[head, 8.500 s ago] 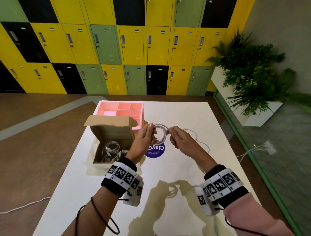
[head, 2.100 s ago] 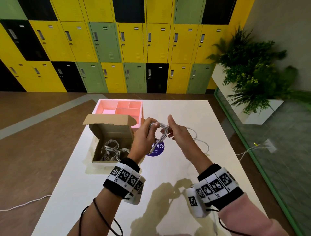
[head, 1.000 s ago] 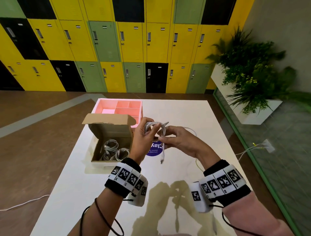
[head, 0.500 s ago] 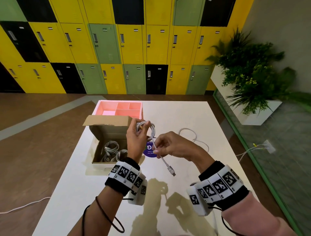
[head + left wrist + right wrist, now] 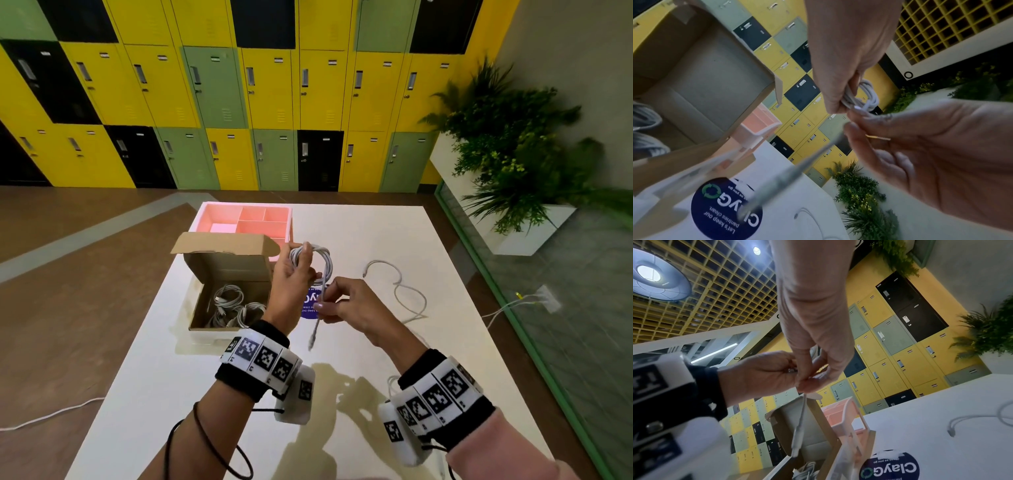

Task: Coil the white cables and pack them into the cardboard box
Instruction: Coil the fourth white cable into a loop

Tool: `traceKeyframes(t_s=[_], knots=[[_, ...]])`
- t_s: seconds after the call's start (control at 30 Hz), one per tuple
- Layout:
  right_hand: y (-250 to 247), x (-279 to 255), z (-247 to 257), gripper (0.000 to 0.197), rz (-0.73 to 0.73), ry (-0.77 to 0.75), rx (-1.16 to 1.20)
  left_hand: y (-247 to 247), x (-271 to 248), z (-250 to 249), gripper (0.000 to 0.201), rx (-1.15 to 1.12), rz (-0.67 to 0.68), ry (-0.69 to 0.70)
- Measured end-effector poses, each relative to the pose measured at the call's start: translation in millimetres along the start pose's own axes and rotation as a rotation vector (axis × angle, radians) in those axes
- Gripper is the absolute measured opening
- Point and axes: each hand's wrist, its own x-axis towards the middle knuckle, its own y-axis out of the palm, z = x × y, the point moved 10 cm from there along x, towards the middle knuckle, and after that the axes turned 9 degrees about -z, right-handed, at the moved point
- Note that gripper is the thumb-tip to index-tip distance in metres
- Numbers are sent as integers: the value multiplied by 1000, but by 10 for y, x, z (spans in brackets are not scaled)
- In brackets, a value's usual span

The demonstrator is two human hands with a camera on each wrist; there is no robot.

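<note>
My left hand (image 5: pixel 291 277) grips a coiled white cable (image 5: pixel 313 260) in the air, right of the open cardboard box (image 5: pixel 227 291). My right hand (image 5: pixel 337 303) pinches the coil's loose tail (image 5: pixel 317 322), whose plug hangs down. In the left wrist view the coil (image 5: pixel 863 97) sits in my left fingers, with my right fingertips (image 5: pixel 855 129) just below it. In the right wrist view the tail (image 5: pixel 799 426) dangles over the box (image 5: pixel 807 431). Several coiled cables (image 5: pixel 233 305) lie in the box. One loose white cable (image 5: pixel 397 287) lies on the table to the right.
A pink divided tray (image 5: pixel 253 222) stands behind the box. A round blue sticker (image 5: pixel 310 305) is on the white table (image 5: pixel 376 233) under my hands. Lockers line the far wall and a planter (image 5: pixel 513 154) stands to the right. Another cable (image 5: pixel 44 416) lies on the floor at left.
My right hand has moved up the loose tail closer to the coil, so less tail hangs below it. The left hand keeps its grip on the coil beside the box.
</note>
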Motion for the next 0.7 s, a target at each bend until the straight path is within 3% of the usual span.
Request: traceKeyframes(t_s=[0.2,0.4,0.7], knots=[[-55,73,-47,14,-141,4,111,88,-20,65,30,-31,51,-123],[-112,72,-39,31,-256,11,232,39,-7,52,30,-142,4,-148],[-294,57,4,26,-425,-58,346,75,-98,120,33,-94,12,-175]])
